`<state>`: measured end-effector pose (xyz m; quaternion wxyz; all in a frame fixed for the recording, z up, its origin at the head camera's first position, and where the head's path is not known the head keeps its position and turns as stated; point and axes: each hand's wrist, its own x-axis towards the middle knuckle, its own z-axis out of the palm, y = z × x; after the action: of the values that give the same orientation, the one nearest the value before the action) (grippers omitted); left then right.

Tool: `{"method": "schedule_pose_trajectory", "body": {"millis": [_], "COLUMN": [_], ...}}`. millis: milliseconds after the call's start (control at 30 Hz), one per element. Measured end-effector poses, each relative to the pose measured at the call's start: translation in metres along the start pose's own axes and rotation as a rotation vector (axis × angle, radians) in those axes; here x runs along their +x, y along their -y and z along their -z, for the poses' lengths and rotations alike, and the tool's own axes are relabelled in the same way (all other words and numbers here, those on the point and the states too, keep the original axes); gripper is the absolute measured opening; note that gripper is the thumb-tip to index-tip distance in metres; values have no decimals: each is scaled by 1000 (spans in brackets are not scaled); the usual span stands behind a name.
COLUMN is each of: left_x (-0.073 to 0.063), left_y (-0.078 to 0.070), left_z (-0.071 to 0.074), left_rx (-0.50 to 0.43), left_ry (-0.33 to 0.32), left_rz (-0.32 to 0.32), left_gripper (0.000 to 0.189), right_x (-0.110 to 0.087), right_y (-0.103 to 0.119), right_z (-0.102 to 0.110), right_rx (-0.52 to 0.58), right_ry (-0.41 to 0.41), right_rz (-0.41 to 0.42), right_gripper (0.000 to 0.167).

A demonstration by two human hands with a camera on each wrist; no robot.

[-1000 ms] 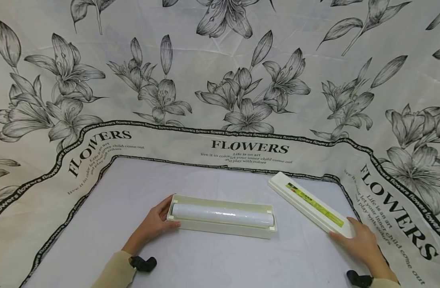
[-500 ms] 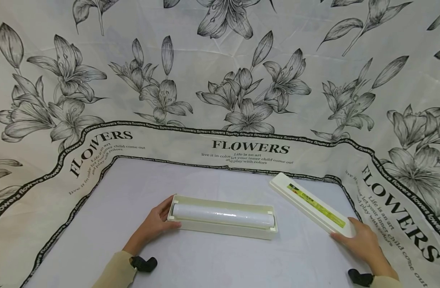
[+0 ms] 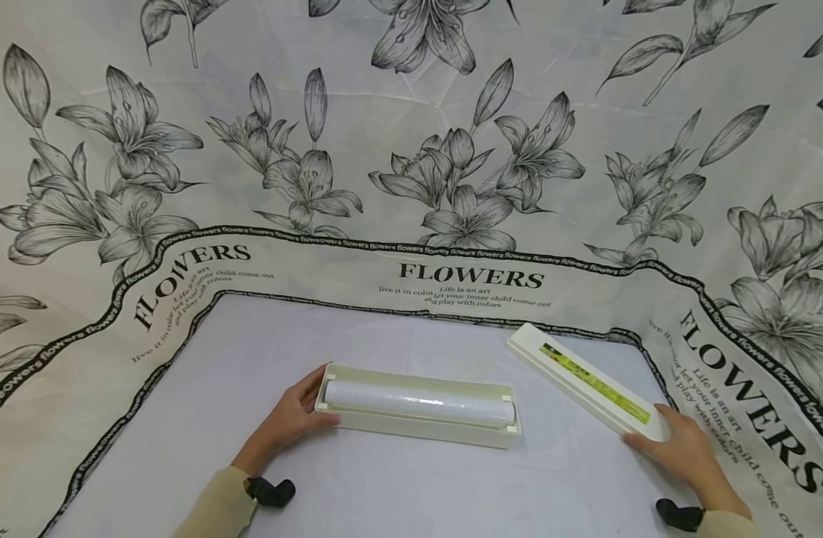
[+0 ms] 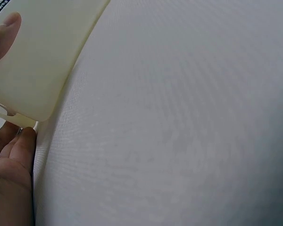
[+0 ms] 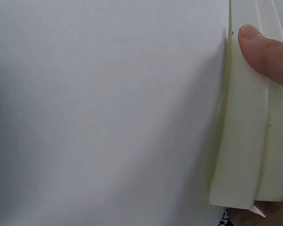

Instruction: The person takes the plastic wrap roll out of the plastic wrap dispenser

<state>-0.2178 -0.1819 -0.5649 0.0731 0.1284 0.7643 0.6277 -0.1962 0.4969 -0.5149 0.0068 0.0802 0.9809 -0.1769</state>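
Note:
In the head view, a long cream plastic-wrap box [image 3: 424, 431] lies on the white tabletop, with a shiny roll of cling film [image 3: 418, 403] inside it. My left hand [image 3: 290, 418] grips the box's left end, thumb along the front wall and fingers behind. In the left wrist view, the thumb [image 4: 7, 35] lies on the box wall [image 4: 42, 56]. To the right, my right hand [image 3: 687, 452] holds the near end of the slanted white lid [image 3: 532, 344], which bears a yellow-green label. The right wrist view shows the thumb [image 5: 264, 49] pressed on the lid's side [image 5: 243, 141].
A white cloth [image 3: 411, 493] covers the table. Its border, printed with black "FLOWERS" lettering [image 3: 472, 275], runs round the back and sides. Behind rises a sheet with drawn lilies [image 3: 465, 213]. Each wrist carries a black strap mount [image 3: 271, 492].
The whole head view has shifted very slightly. Both hands keep their holds, and the box and lid stay in the same places on the cloth.

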Motion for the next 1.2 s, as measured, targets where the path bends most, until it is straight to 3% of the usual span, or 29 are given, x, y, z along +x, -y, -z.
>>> {"method": "schedule_pose_trajectory", "body": {"millis": [267,633,1000,1200], "left_x": [1,0,0,0], "left_y": [1,0,0,1], "left_z": [0,0,-1,-1], "left_rx": [-3,-12,-20,-9], "left_ry": [0,-1,1,0], "left_rz": [29,11,7,7], "left_gripper": [106,104,104,104], "right_x": [0,2,2,-1], "right_y": [0,-1,-1,5], "right_z": [0,-1,-6,-2], "right_rx": [-9,-41,-56,-66], "right_ry": [1,-9,-28,-15], "right_rz": [17,34,-10,-8], "right_gripper": [115,114,120,112]}}
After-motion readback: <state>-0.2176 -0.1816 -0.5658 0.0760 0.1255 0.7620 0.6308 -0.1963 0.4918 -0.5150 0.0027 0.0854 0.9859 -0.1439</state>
